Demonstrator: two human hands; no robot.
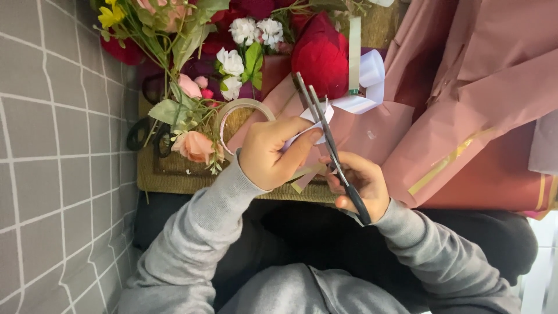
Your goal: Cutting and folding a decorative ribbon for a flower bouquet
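White ribbon (311, 125) is pinched in the left hand (268, 154) over pink wrapping paper (482, 104) on the desk (174, 174), while the right hand (357, 185) grips scissors (328, 139) with blades slightly parted at the ribbon, beside a tape roll (235, 113) and flowers (232, 61).

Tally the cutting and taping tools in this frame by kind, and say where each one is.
Scissors: 2, one pair in the right hand with blades open at the white ribbon that the left hand pinches, and one black-handled pair lying under the flowers.
Tape rolls: 1, the roll beside the left hand.
Total: 3
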